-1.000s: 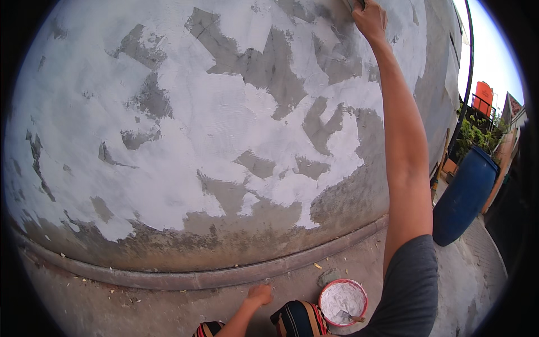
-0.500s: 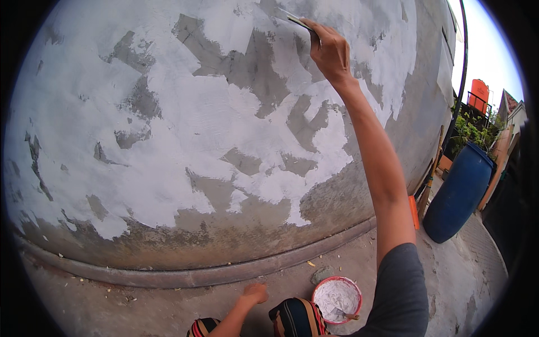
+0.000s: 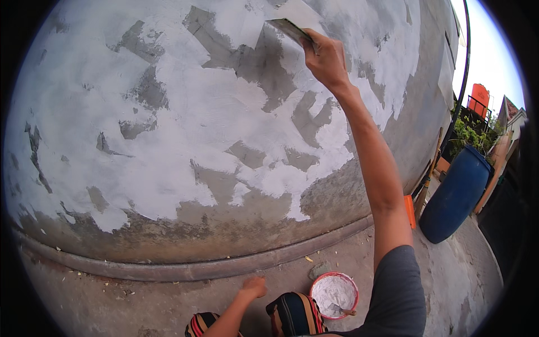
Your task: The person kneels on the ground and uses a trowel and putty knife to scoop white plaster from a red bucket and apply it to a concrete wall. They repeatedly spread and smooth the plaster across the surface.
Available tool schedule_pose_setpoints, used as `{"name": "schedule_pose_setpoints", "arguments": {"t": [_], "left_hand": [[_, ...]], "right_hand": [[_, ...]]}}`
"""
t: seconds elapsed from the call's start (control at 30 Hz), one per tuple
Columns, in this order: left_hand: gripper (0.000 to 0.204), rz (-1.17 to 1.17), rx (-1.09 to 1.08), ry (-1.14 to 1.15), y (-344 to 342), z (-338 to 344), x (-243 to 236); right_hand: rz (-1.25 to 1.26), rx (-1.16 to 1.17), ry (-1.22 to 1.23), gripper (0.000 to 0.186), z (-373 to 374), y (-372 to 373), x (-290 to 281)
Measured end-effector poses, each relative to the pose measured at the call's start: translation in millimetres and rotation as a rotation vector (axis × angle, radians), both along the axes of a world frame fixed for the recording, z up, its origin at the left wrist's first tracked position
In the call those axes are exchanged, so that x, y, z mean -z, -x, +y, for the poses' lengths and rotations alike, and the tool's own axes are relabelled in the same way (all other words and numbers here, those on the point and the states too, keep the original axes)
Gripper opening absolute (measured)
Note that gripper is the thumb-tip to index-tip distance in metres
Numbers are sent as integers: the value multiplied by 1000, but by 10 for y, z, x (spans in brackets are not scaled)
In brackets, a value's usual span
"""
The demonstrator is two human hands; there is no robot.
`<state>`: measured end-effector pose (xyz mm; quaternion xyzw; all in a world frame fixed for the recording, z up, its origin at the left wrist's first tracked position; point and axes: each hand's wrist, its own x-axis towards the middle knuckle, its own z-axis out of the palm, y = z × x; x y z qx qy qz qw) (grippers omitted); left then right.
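My right hand [image 3: 324, 59] grips a flat metal putty blade [image 3: 286, 29], raised against the upper part of the grey wall [image 3: 224, 151], which is patchily coated with white filler [image 3: 168, 140]. Low in the view, my left hand [image 3: 252, 286] is loosely closed beside my knee in striped cloth [image 3: 295, 312]; whether anything is inside it is hidden. To the right of that knee sits a red-rimmed bucket [image 3: 328, 289] of white paste, with a wooden-handled tool [image 3: 345, 310] resting in it.
A curb [image 3: 185, 271] runs along the wall's foot, with a rough stone [image 3: 319, 269] by the bucket. At the right stand a blue barrel [image 3: 455, 194], long wooden poles [image 3: 429, 168], an orange plastic object [image 3: 409, 210], plants and a dark pipe. An orange tank [image 3: 478, 100] rises behind.
My right hand with the blade has swept from the upper right toward the left and slightly down across the wall. My left hand has shifted slightly.
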<state>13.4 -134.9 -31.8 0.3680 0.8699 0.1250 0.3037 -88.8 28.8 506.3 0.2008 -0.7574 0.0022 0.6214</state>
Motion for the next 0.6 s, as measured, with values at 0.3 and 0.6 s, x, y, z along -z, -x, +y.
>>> {"name": "schedule_pose_setpoints", "arguments": {"t": [0.3,0.6], "left_hand": [[51,27,1,-52,84,-5,157],[42,22,-2,-52,-19,19,-77]], "right_hand": [[343,215,234,24,365,185,-657],[260,108,-58,25,-66,220,-73]]}}
